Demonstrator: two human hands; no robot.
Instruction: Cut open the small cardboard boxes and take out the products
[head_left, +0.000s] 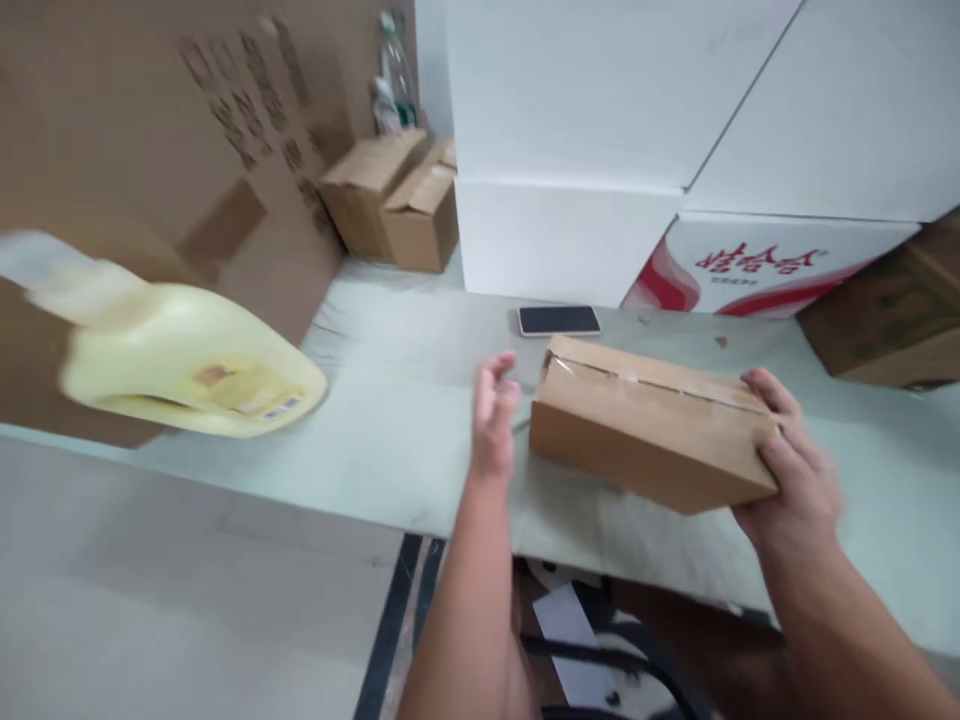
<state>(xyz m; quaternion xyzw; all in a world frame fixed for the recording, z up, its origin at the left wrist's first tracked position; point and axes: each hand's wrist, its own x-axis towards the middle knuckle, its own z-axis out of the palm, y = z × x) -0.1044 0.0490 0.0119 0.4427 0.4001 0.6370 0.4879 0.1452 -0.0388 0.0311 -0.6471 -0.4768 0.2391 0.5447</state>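
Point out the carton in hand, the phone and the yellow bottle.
Carton (651,412): head view, on its lighter face, below the taped seam.
Phone (559,320): head view, on its dark screen.
Yellow bottle (176,345): head view, on its body.

Five brown cartons can be counted: one large printed carton, two small cartons side by side, one taped carton nearest the viewer, and one carton at the far right. Stacked boxes show four white panels, one bearing red print. There are one phone, one yellow jug and at least two clear bottles, blurred.
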